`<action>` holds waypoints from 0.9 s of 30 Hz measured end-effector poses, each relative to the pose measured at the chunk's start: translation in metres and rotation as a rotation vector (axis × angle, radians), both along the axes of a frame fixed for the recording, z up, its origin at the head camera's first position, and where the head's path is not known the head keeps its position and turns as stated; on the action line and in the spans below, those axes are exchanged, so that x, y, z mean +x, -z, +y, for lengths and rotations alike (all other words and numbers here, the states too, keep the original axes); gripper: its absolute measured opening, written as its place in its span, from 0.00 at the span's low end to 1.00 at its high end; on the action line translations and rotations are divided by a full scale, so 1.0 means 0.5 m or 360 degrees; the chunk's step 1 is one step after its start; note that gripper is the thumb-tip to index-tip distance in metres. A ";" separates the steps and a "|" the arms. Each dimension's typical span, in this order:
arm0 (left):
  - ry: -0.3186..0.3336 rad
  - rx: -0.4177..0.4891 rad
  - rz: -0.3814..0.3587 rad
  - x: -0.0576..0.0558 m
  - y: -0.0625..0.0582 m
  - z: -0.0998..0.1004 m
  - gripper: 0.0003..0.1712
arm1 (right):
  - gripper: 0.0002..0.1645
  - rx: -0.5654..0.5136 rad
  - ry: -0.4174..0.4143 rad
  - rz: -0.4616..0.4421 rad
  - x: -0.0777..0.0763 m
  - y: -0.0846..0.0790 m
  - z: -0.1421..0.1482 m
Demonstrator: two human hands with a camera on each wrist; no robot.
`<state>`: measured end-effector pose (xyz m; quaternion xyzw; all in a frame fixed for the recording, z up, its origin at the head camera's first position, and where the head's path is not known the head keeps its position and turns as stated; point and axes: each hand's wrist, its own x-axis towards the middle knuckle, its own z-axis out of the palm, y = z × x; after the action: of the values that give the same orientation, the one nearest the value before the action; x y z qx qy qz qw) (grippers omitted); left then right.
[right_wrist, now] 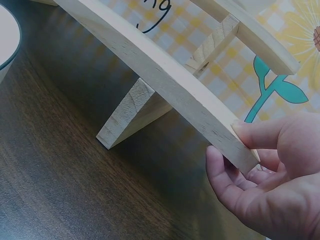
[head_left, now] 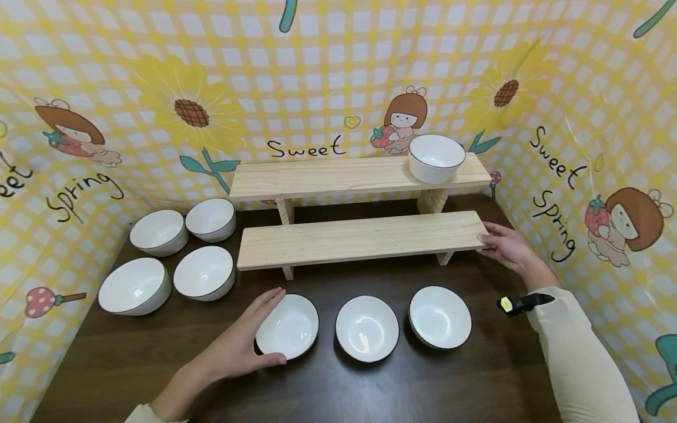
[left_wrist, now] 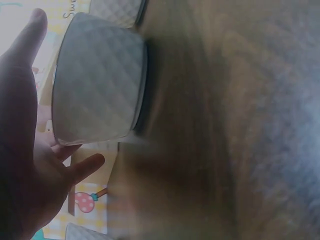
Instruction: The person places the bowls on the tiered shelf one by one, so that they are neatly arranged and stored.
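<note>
Your whole corner is hung with yellow-checked cloth (head_left: 317, 64), sunflowers and "Sweet Spring" lettering on it, and under that you've got a dark wood-grain table (head_left: 370, 393). Two pale planks on legs stand toward the back: the upper plank (head_left: 328, 176) behind, the lower plank (head_left: 359, 238) in front.

Your right hand (head_left: 508, 247) is pinching the right end of that lower plank, thumb on top and fingers curled under the edge. Your left hand (head_left: 243, 338) is spread wide round the left bowl (head_left: 291, 329), thumb by the near rim and fingers by the far rim; can't tell how firmly they touch, if at all.

The lower plank's long axis runs left to right, right end angled slightly away from you. The left bowl sits upright on the table, in front of the plank's left part, mouth up, round so no long axis to speak of. It's first in a row with the middle bowl (head_left: 367, 329) and right bowl (head_left: 440, 317). Four more bowls (head_left: 204, 273) cluster at far left, and an upright white bowl (head_left: 436, 158) sits toward the upper plank's right end.
</note>
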<state>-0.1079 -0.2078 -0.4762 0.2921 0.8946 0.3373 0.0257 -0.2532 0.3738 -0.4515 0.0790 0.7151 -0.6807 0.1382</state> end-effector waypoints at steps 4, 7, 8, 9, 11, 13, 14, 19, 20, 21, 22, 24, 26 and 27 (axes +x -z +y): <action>0.0000 -0.0002 -0.0011 0.002 0.004 0.005 0.68 | 0.44 0.0000 -0.0016 0.0007 -0.003 0.002 0.000; -0.0002 -0.0006 0.0009 0.001 0.007 0.009 0.70 | 0.44 0.0003 -0.0007 0.0002 -0.002 0.001 -0.001; -0.0005 -0.0012 0.0010 0.001 0.008 0.010 0.71 | 0.44 0.0007 -0.0006 0.0004 -0.001 0.001 0.000; -0.0006 -0.0019 0.0021 0.000 0.009 0.011 0.72 | 0.44 0.0009 -0.0004 0.0004 -0.001 0.001 0.000; -0.0008 -0.0033 0.0043 0.000 0.009 0.013 0.74 | 0.44 0.0002 0.0010 0.0003 0.000 0.000 0.001; -0.0014 -0.0057 0.0058 0.000 0.009 0.015 0.75 | 0.44 0.0007 0.0008 0.0009 0.000 -0.001 0.001; -0.0016 -0.0068 0.0065 0.000 0.008 0.016 0.75 | 0.44 0.0002 0.0013 0.0008 0.000 -0.001 0.001; -0.0040 -0.0135 0.0057 0.001 0.005 0.021 0.79 | 0.43 0.0009 0.0019 -0.0006 0.000 -0.002 -0.001; -0.0043 -0.0148 0.0059 0.001 0.005 0.022 0.79 | 0.43 0.0013 0.0023 -0.0011 0.000 -0.002 -0.002; -0.0046 -0.0159 0.0064 0.001 0.005 0.023 0.80 | 0.43 0.0018 0.0023 -0.0013 0.000 -0.001 -0.003; -0.0050 -0.0172 0.0074 0.002 0.006 0.023 0.80 | 0.43 0.0019 0.0019 -0.0012 0.000 -0.001 -0.003; -0.0058 -0.0186 0.0093 0.002 0.007 0.025 0.81 | 0.43 0.0022 0.0010 -0.0006 0.001 -0.001 -0.003; -0.0067 -0.0195 0.0119 0.002 0.009 0.025 0.81 | 0.44 0.0006 0.0006 -0.0004 0.001 -0.002 -0.003; -0.0074 -0.0202 0.0130 0.003 0.009 0.025 0.81 | 0.44 -0.0002 0.0004 -0.0003 0.001 -0.002 -0.002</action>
<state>-0.1065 -0.1951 -0.4808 0.2826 0.9210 0.2682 -0.0004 -0.2526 0.3726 -0.4507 0.0806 0.7144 -0.6812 0.1381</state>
